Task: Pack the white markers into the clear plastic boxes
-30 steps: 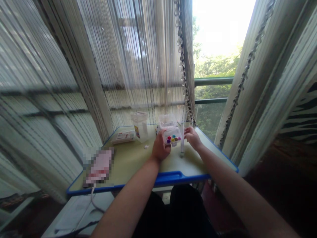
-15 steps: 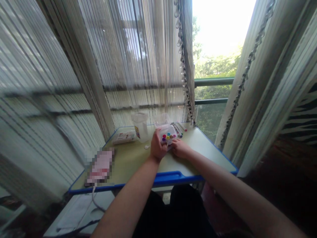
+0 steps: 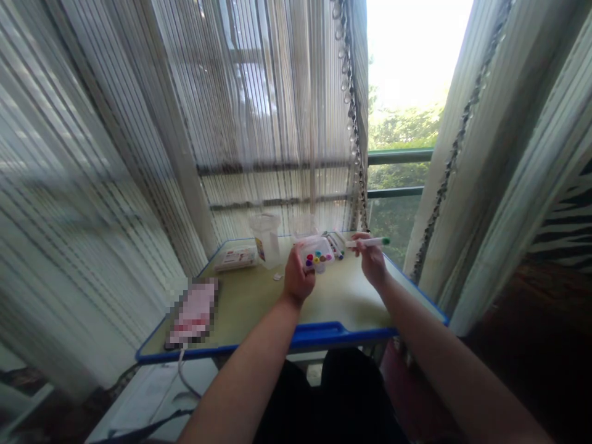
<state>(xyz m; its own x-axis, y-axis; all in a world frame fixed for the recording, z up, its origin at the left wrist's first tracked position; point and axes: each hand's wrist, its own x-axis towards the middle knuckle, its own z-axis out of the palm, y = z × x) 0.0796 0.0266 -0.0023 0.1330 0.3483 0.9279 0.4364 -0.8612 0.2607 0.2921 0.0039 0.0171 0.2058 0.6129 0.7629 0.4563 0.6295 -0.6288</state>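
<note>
My left hand (image 3: 298, 279) is closed round the left side of a small clear plastic box (image 3: 322, 244), tilted toward me above the desk. Round, bright-coloured marker ends (image 3: 317, 259) show inside it: red, purple, yellow, blue and pink among them. To the right, my right hand (image 3: 371, 262) pinches a white marker (image 3: 369, 243) with a green end pointing right, held nearly level over the desk's right side. Between the two hands, several loose markers (image 3: 333, 245) lie on the desk behind the box.
A tall clear container (image 3: 271, 243) with a label stands left of my left hand. Farther left lie a flat clear case (image 3: 235, 258) and a pixelated pink item (image 3: 197, 308) with a cable. A small white piece (image 3: 277, 277) rests on the blue-edged desk (image 3: 259, 308). Curtains hang behind.
My right hand has moved from beside the box's lower edge out to the right and up, and now shows a white marker in its fingers. My left hand keeps the box.
</note>
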